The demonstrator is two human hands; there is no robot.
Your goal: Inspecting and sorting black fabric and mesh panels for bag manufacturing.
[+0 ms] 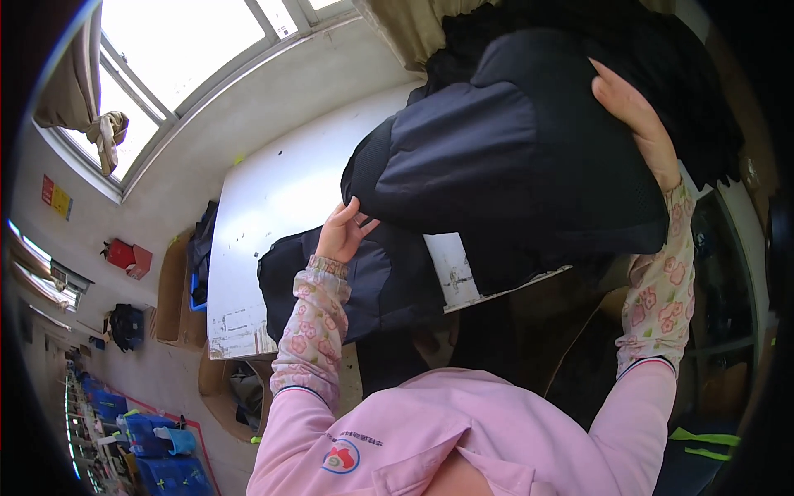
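Observation:
A black fabric piece (463, 149), sewn from smooth and mesh-like panels with a rounded end, is held up in front of me. My left hand (343, 230) pinches its near left edge between thumb and fingers. At the far right edge, my right hand (633, 107) grips it, with the thumb showing and the other fingers mostly hidden behind the cloth. Beneath it, a similar black fabric piece (364, 277) lies on the white table (265, 198), partly under my left wrist.
A large heap of black fabric (678, 58) rises at the far right. Cardboard boxes (175, 289) stand left of the table, one with a blue bin (197, 293) beside it. Blue bags or bins (165, 446) sit on the floor at lower left. A window (182, 41) is at the back.

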